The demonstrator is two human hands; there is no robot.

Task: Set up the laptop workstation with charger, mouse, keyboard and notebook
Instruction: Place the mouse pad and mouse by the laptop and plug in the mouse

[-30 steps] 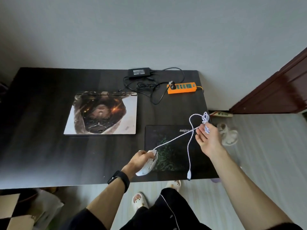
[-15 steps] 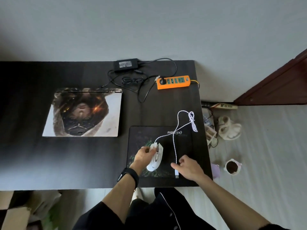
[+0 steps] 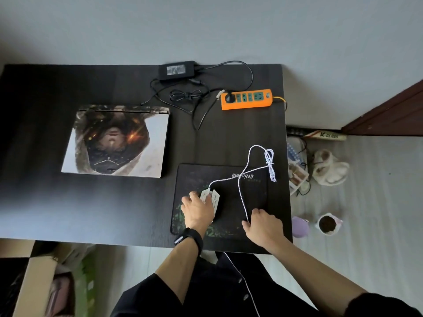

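Mouse (image 3: 211, 197) sitting on the mouse pad (image 3: 229, 216), left hand (image 3: 196, 211) cupping it.
Right hand (image 3: 265, 225) is pinching its white cable (image 3: 242, 191) nearby; closed laptop (image 3: 116, 140), charger (image 3: 177, 69) and orange power strip (image 3: 246, 99) are lying beyond.

Single head view: we look steeply down from above the near edge of the dark desk (image 3: 114, 213), facing the wall (image 3: 206, 30). Wide-angle, whole desktop framed, floor (image 3: 377, 202) at right. No second view to overlap.
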